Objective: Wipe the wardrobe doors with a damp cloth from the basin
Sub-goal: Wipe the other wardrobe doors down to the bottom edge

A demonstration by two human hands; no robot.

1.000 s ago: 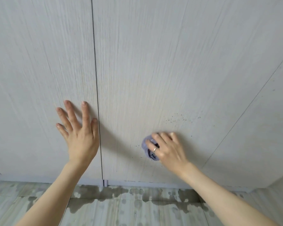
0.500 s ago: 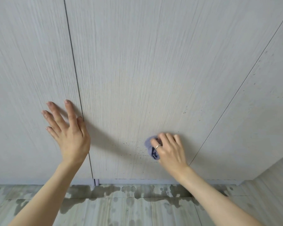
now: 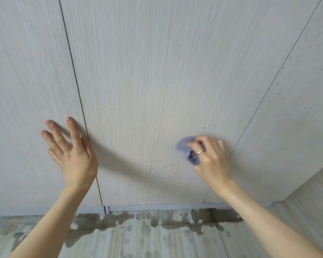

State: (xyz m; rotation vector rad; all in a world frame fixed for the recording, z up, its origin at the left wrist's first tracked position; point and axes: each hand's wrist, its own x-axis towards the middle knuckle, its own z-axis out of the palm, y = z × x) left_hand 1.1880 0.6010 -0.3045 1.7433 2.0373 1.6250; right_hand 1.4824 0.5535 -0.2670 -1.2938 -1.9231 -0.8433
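The right hand (image 3: 210, 157), arm reaching up from below, bunches the purple cloth (image 3: 186, 148) in curled fingers and presses it to the middle wardrobe door (image 3: 147, 81), near that door's right seam. The left hand (image 3: 71, 151) lies flat with fingers spread and straight on the left door (image 3: 26, 81), thumb at the seam. Below the doors, the floor (image 3: 138, 239) shows wet patches.
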